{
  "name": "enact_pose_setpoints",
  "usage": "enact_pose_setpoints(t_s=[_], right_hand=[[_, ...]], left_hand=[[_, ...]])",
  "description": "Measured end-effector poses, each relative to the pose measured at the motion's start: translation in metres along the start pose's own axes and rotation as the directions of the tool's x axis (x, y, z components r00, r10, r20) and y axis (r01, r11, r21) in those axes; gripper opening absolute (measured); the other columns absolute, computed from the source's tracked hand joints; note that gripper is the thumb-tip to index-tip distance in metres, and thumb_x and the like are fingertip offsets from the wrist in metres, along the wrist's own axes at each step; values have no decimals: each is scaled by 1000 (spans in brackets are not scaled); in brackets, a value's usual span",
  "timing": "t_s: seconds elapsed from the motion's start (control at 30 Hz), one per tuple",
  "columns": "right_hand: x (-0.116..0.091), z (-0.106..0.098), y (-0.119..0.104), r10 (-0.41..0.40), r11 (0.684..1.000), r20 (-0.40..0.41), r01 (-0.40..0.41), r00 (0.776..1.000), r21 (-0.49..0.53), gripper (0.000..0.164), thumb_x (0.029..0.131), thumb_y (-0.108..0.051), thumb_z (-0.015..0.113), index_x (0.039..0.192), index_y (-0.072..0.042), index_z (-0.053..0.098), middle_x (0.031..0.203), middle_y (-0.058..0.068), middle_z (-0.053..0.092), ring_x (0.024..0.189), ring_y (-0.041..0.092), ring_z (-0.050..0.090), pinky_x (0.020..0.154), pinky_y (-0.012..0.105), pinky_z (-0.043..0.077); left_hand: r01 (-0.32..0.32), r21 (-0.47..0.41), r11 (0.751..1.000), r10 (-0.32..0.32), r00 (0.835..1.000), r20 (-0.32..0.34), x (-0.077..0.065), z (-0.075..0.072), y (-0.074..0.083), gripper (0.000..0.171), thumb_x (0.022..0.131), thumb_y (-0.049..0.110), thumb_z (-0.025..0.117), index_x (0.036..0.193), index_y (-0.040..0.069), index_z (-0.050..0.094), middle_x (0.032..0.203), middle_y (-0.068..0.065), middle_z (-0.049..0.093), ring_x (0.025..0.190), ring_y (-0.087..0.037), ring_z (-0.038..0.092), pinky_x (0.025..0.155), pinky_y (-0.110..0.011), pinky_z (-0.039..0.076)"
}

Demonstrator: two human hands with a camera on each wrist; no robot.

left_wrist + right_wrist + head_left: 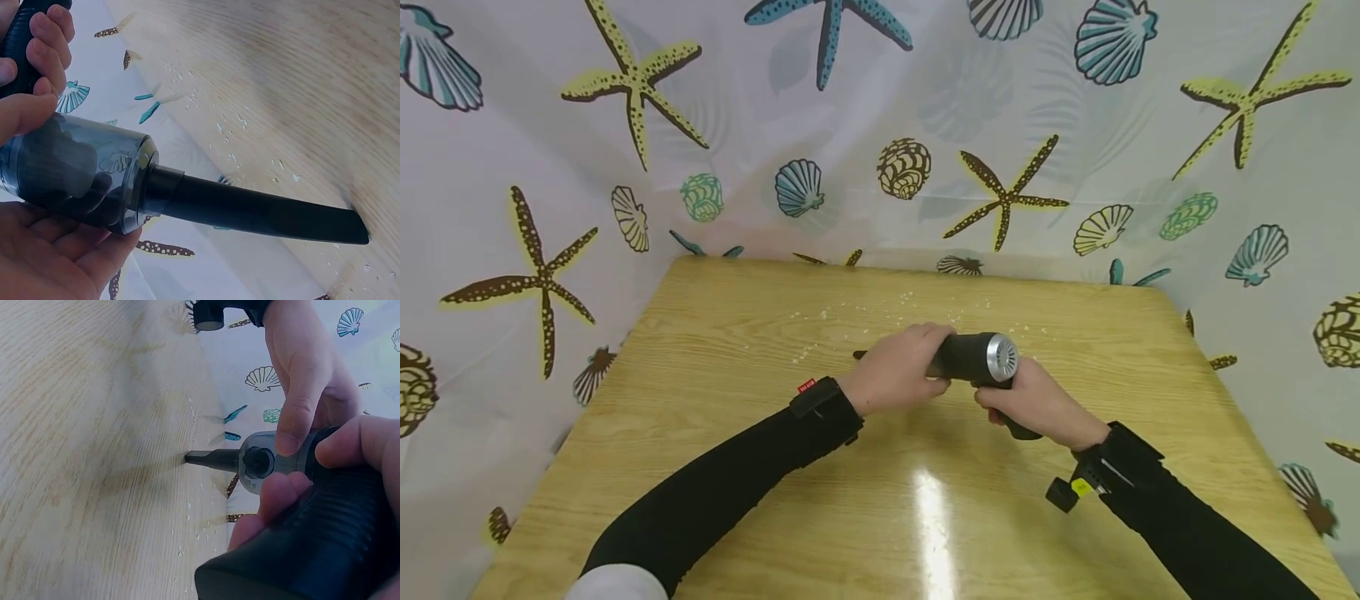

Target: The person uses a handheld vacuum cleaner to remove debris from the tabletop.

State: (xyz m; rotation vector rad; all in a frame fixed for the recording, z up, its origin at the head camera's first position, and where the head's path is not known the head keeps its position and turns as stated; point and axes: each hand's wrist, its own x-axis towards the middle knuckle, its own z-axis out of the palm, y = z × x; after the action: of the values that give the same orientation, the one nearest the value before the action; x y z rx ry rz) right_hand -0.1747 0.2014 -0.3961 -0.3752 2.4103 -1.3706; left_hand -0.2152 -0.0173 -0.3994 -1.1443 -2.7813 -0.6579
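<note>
Blk handheld vac [964,357] is held btwn both hands, above the wood tabletop [820,533]; L hand [901,365] is wrapped round its front half, thumb over the top & fingers under the clear dust cup [87,169], so the cup sits inside that grasp; R hand [1045,404] is clenched round the ribbed handle [325,537], which runs down thru the fist, its butt poking out below in head view; the silver vented end [1002,358] is btwn the hands, up & left of the R knuckles, w/ nothing gripping it; the flat blk nozzle [269,212] sticks out fwd of the cup, past the L fingers, angled down w/ its tip at the tabletop, apparently touching; in head view only a bit of it shows, just L of the L hand; pale flakes [795,361] are scattered on the wood near the tip, mostly toward the far edge; blk sleeves w/ wrist straps on both arms, a red tag [807,386] on the L one; b/g is a white cloth [865,225] w/ starfish & shell prints.
</note>
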Motion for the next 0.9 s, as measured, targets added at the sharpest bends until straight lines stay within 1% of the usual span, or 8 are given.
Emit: enact_pose_setpoints(t_s=[0.2,0.4,0.53,0.63,0.73,0.9], right_hand=[[5,1,-3,3,1000,9,-3,1000,5,38,86,-9,62,120,0,48,69,14,57,58,26,55,56,38,47],[7,2,-5,-1,1000,11,1,1000,10,39,86,-9,62,121,0,47,71,15,58,59,25,56,56,38,48],[7,4,-6,5,1000,15,-5,1000,17,40,86,-10,62,121,0,47,72,15,58,59,25,56,56,37,48],[7,5,-7,3,1000,16,-3,1000,14,41,85,-9,63,122,-1,47,71,15,58,58,25,56,55,37,48],[8,7,-7,-4,1000,13,4,1000,13,42,84,-9,63,123,-2,47,71,15,58,58,25,56,55,37,48],[12,8,-9,-6,1000,14,6,1000,2,46,84,-8,63,127,-3,46,71,15,59,58,25,57,55,38,49]], left_hand=[[-4,-62,998,4,1000,-1,2,-6,-8,51,79,29,74,122,14,53,110,2,60,94,-8,52,82,-34,49],[-4,-63,998,4,1000,0,1,-8,-12,53,77,30,76,123,14,54,111,2,60,95,-8,52,82,-34,49],[7,-70,998,-7,1000,2,-1,-9,-11,53,77,29,76,122,14,55,110,2,61,93,-8,53,82,-34,50],[27,-48,999,-27,1000,-3,-3,-10,-8,51,77,29,75,121,13,55,107,1,61,91,-8,53,79,-34,50],[54,3,999,-54,998,-14,-6,-9,-5,55,77,30,74,123,10,54,109,-1,61,91,-10,54,77,-34,51],[70,38,997,-69,997,-25,-8,-10,-4,58,77,31,74,127,8,52,113,-4,61,93,-12,55,76,-34,52]])
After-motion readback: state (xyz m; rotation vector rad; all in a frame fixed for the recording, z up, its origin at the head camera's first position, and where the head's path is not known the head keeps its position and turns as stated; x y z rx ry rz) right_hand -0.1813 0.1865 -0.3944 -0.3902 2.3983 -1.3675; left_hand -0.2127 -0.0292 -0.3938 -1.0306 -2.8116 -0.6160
